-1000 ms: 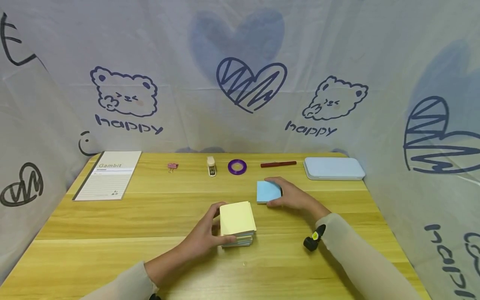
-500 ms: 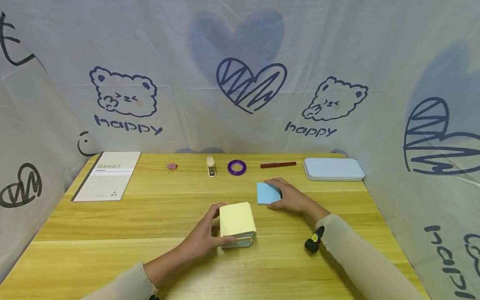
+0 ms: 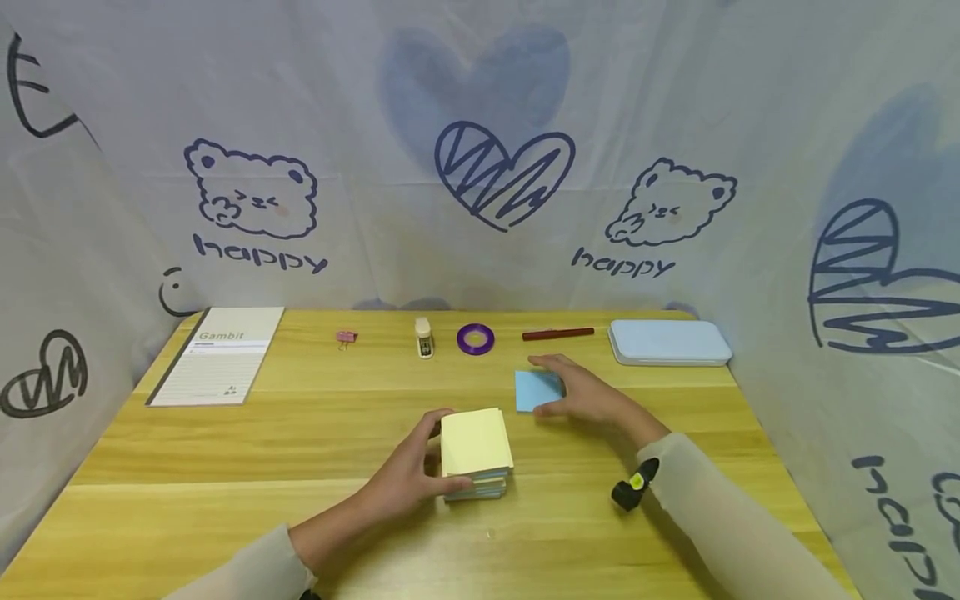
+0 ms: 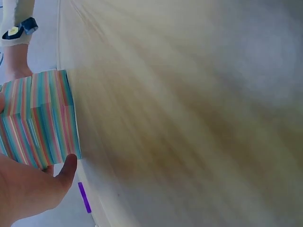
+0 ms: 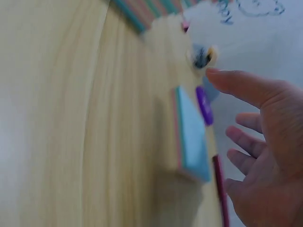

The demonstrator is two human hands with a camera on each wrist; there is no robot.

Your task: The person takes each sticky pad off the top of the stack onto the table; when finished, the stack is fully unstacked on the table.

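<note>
A tall stack of sticky notes point(image 3: 476, 442), yellow on top with striped, many-coloured sides, stands on the table in the head view. My left hand point(image 3: 401, 471) holds it from the left, thumb along the near side and fingers at the far side. In the left wrist view the sticky-note stack point(image 4: 42, 118) shows its banded edges beside the hand point(image 4: 33, 189). Farther right lies a thin blue sticky-note pad point(image 3: 535, 391). My right hand point(image 3: 588, 396) hovers over its right part; the right wrist view shows the fingers spread and apart from the pad point(image 5: 191, 137).
Along the back of the table lie a notepad point(image 3: 217, 357), a pink binder clip point(image 3: 347, 337), a white correction-tape-like item point(image 3: 424, 338), a purple tape ring point(image 3: 476, 339), a dark red pen point(image 3: 558, 334) and a light blue case point(image 3: 670, 342). Printed cloth hangs behind and at both sides.
The blue pad has come down slightly onto the table, and my right hand has let go of it with fingers loosened. The left hand stays on the stack.
</note>
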